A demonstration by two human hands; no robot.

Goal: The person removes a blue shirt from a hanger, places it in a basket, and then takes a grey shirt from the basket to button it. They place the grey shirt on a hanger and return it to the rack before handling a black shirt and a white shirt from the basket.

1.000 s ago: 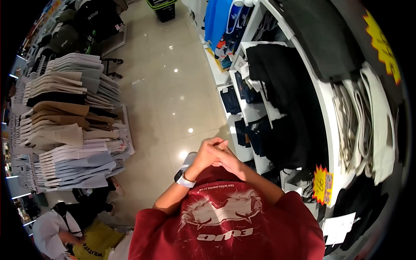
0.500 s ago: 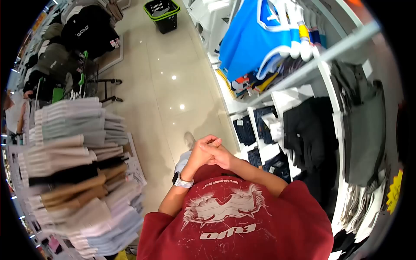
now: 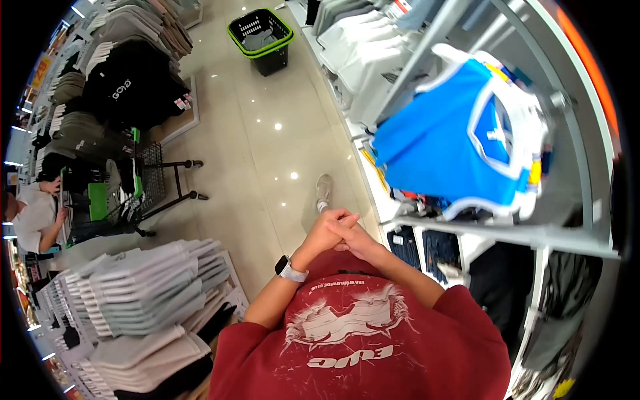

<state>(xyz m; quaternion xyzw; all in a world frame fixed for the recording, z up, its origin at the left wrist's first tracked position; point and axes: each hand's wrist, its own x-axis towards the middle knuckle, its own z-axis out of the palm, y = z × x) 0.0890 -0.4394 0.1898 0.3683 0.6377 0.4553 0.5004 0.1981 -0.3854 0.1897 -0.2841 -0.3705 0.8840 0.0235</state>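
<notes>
Two hands clasped: left hand (image 3: 325, 233), right hand (image 3: 361, 242) curled round each other; one watch (image 3: 291, 269), one basket (image 3: 270, 61).

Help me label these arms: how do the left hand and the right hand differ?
The left hand has a watch with a pale band at its wrist; the right hand has a bare wrist. The left hand is on the aisle side, the right hand on the side of the shelves. Both are bare, clasped together in front of the red shirt, holding nothing else.
</notes>
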